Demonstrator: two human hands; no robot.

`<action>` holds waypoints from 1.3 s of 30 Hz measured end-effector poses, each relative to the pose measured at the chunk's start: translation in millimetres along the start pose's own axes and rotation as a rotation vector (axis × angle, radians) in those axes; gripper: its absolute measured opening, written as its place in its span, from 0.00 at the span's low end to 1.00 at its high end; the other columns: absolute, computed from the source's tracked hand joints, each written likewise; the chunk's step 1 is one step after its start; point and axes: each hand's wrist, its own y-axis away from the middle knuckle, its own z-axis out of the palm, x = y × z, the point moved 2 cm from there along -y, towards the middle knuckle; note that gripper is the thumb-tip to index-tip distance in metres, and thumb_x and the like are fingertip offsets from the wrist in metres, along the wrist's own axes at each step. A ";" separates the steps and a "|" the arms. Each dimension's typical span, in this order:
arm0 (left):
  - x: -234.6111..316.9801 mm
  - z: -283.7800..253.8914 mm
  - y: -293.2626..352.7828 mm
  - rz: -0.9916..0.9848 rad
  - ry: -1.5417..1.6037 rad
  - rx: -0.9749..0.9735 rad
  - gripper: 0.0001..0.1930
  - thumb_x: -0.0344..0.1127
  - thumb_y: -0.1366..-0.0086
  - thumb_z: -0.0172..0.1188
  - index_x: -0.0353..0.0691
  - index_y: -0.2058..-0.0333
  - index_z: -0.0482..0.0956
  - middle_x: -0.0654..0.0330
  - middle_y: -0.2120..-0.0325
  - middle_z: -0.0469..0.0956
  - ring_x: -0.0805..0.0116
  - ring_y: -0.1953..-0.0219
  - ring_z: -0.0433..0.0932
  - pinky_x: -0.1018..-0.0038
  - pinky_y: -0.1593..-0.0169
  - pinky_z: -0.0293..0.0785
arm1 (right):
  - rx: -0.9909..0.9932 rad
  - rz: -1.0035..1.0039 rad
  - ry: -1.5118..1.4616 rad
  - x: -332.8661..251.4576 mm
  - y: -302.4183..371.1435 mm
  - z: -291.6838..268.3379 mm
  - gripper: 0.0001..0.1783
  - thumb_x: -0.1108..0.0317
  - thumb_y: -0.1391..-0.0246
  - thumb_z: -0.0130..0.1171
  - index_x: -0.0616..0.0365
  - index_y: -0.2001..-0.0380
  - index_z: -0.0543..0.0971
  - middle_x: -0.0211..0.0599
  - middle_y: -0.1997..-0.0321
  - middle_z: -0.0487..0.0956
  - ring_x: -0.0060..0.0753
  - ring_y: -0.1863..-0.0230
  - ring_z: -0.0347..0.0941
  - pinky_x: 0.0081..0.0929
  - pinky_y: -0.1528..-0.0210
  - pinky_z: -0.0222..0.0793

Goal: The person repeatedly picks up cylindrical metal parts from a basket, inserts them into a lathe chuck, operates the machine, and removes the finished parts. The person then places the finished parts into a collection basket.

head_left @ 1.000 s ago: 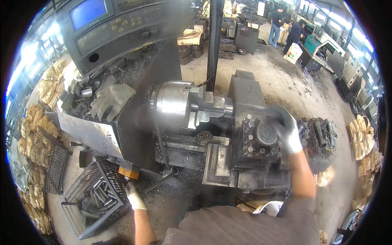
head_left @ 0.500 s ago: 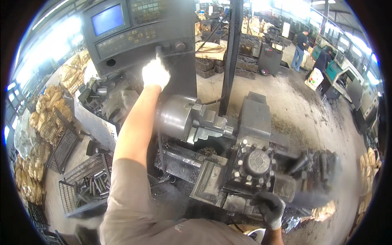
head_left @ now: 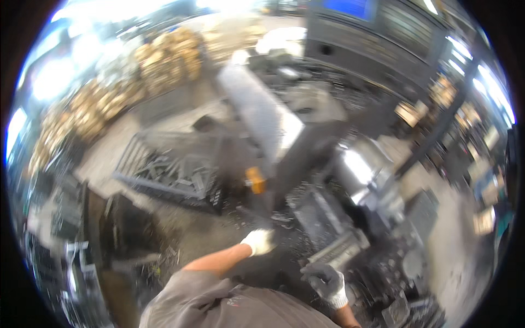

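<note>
Pretty blurry shot, so bear with me. Left hand [head_left: 259, 241], in a white glove, is stretched out over the dark, chip-covered floor in front of the lathe [head_left: 361, 197], and it isn't touching anything I can make out. Can't tell if the fingers are spread or curled. Right hand [head_left: 325, 280], in a dark grey glove, looks loosely curled just below a ribbed grey block [head_left: 339, 250] on the machine, near it, maybe touching. The shiny chuck [head_left: 358, 167] sits up and to the right. A black crate [head_left: 175, 172] full of metal parts is off to the left, with a small orange thing [head_left: 255, 180] beside it.
</note>
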 end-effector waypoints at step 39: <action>-194.5 284.5 546.6 -1.866 1.496 0.945 0.28 0.52 0.32 0.58 0.41 0.41 0.83 0.49 0.45 0.85 0.51 0.41 0.82 0.63 0.37 0.76 | -1.787 -0.399 1.067 304.9 -315.1 651.9 0.15 0.68 0.36 0.51 0.58 0.68 0.88 0.43 0.69 0.88 0.41 0.75 0.86 0.40 0.74 0.81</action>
